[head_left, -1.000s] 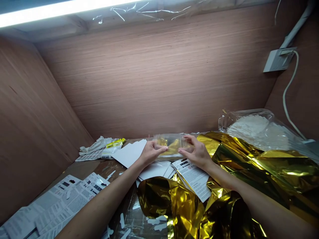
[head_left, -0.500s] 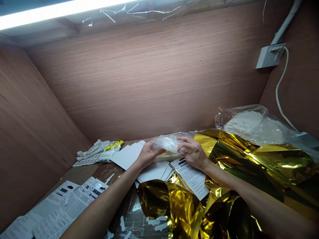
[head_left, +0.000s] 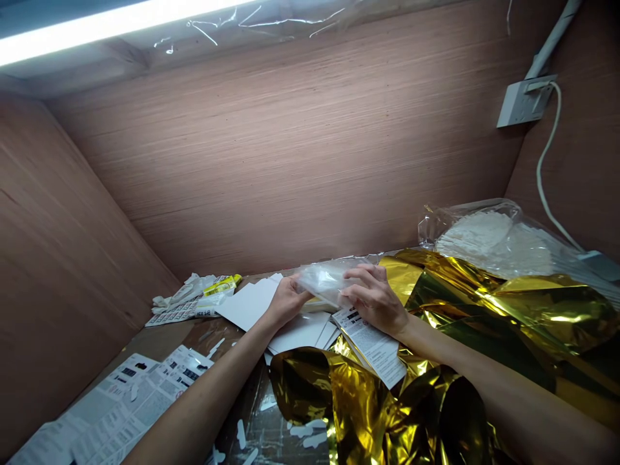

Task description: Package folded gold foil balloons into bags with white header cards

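A clear plastic bag is stretched between my two hands above the work surface. My left hand pinches its left end between thumb and fingers. At the other end, my right hand has its fingers bent over the bag's edge, gripping it. White cards lie fanned beneath and to the left of the bag. Below my right hand rests a stack of printed cards. Crumpled gold foil lies in front of my wrists.
More gold foil spreads across the right side. Behind it sits a clear bag of white pieces. Printed sheets lie front left, with a yellow tube farther back. A wooden wall closes the rear; a power socket hangs right.
My right hand has shifted slightly, its fingers now more curled at the bag's edge. The left hand keeps its hold. The camera view has moved a little.
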Available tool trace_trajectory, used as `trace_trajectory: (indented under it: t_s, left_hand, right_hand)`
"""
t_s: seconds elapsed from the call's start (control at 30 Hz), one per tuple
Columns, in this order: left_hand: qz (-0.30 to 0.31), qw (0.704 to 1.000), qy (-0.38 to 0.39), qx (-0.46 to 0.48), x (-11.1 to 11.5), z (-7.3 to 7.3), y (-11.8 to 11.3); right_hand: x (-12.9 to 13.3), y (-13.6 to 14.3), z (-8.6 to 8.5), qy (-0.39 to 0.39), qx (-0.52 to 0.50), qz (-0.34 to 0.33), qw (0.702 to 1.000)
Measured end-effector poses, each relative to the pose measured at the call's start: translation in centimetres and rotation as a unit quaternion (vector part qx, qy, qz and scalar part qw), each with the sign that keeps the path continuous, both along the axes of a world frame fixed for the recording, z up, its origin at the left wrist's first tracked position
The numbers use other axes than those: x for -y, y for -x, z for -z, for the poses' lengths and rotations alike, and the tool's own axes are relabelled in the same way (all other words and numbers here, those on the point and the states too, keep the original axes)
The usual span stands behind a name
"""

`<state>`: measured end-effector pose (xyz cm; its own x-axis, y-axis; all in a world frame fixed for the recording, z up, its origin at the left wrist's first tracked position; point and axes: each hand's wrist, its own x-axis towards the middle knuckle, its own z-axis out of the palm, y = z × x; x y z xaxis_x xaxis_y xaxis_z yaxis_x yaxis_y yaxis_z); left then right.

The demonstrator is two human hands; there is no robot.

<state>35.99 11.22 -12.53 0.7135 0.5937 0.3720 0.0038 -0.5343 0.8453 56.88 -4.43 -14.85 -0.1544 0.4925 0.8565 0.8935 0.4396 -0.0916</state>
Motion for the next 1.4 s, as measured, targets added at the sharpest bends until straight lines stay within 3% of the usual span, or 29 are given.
trace_trajectory:
  t_s: [0.37, 0.83, 1.07, 1.17, 1.27, 1.33, 1.4]
  left_hand:
    - [-0.002, 1.0, -0.015, 0.003, -0.3, 0.1, -0.1]
    - [0.016, 1.0, -0.012, 0.01, -0.3, 0.3, -0.4]
    - [0.1, 0.994, -0.004, -0.038, -1.5, -0.6, 0.8]
    - [0.178, 0.981, 0.009, -0.078, -2.1, -1.9, 1.8]
    - [0.269, 0.958, 0.078, -0.056, -2.3, -2.8, 2.4]
    - [0.276, 0.956, 0.092, -0.039, -2.2, -2.9, 2.3]
    - [0.22, 0.973, 0.026, -0.065, -1.8, -2.7, 1.9]
  right_hand:
    - [-0.1, 0.5, 0.0, -0.001, 0.095, -0.059, 0.994]
    - [-0.4, 0.7, 0.5, 0.07, 0.002, -0.127, 0.99]
    - [-0.3, 0.7, 0.4, 0.078, -0.01, -0.145, 0.986]
    - [-0.2, 0.7, 0.6, 0.095, -0.01, -0.155, 0.983]
    - [0.0, 0.7, 0.5, 0.125, -0.002, -0.169, 0.978]
    - [0.3, 0.7, 0.3, 0.149, 0.006, -0.178, 0.973]
    - [0.5, 0.6, -0.1, 0.172, 0.012, -0.189, 0.967]
